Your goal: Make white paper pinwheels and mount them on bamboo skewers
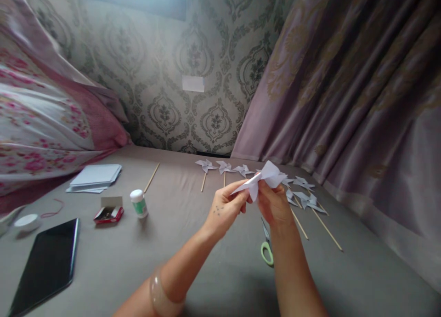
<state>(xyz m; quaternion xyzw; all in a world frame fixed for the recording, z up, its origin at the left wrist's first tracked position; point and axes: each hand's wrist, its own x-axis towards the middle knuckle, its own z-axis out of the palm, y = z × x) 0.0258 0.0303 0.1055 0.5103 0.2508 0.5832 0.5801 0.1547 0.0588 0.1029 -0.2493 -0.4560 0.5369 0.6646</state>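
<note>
Both my hands pinch one white paper pinwheel (269, 173), held up above the grey surface with its blades folded inward. My left hand (227, 208) is closed on its left blade. Closed around the right side of the paper is my right hand (274, 204); its fingertips are partly hidden behind the paper. No stick shows on this pinwheel. Behind and right of my hands lie several finished paper pinwheels on wooden sticks, among them one at the right (310, 202) and one at the back (206, 166). Scissors (266, 252) with green handles lie below, partly covered by my right forearm.
To the left stand a white-capped glue bottle (139, 204) and an open red box (109, 211) of small metal pieces. A loose wooden stick (152, 178), a stack of white paper (94, 177), a dark tablet (48, 262) and a white round object (27, 223) lie around them.
</note>
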